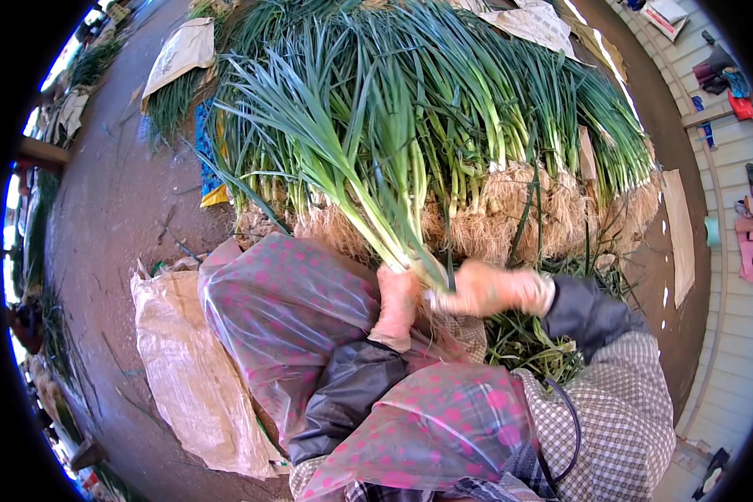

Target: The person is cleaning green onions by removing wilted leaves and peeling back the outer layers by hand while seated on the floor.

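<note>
My left hand (pixel 396 299) is closed round the white lower ends of a small bunch of green onions (pixel 356 197). The bunch leans up and to the left, its long green leaves spread over a larger pile. Just right of it, my right hand (pixel 498 289) is smeared by motion beside the root ends. Its fingers cannot be made out clearly, and a blurred green stalk lies close to them. In front of me lies the big pile of green onions (pixel 485 100), its tangled tan roots (pixel 502 209) facing me.
Loose stripped leaves (pixel 527 347) lie below my right forearm. A tan woven sack (pixel 197 368) is spread on the ground to my left. Clear plastic with pink dots (pixel 293 293) covers my legs. Sacking (pixel 182 58) and a cardboard strip (pixel 679 238) lie around the pile.
</note>
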Tool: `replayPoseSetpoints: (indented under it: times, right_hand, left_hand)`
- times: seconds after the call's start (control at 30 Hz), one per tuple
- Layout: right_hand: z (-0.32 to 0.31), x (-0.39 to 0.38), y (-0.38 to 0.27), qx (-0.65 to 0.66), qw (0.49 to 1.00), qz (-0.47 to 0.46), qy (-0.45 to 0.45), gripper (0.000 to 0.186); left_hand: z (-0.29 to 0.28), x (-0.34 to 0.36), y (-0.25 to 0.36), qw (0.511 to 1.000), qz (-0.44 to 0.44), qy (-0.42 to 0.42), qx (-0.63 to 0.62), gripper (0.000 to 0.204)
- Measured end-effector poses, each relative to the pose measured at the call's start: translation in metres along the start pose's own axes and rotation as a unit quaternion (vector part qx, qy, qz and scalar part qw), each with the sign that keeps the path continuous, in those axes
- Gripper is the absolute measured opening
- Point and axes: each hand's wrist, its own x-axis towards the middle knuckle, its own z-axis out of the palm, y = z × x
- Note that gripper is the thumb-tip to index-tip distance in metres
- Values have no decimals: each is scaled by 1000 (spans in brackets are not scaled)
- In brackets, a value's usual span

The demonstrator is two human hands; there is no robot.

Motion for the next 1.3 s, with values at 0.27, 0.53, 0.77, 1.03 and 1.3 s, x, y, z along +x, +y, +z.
replayPoseSetpoints:
  times: [0.27,0.53,0.77,1.03,1.3]
  right_hand:
    - [35,-258,44,52,620,501,601,55]
    - [18,-78,-26,246,881,336,225,71]
    - [-22,24,11,233,955,173,-55,51]
    - [-5,-29,-62,251,961,53,107,21]
    - [-10,-26,-23,384,862,183,276,42]
  left_hand:
    - [14,-27,28,984,-36,-149,-94,24]
    - [3,-18,12,988,-47,-127,-69,24]
    - [-5,-24,18,997,15,-79,-2,17]
    - [14,-30,28,991,-6,-122,-57,20]
    - [10,-21,27,987,-72,-104,-99,17]
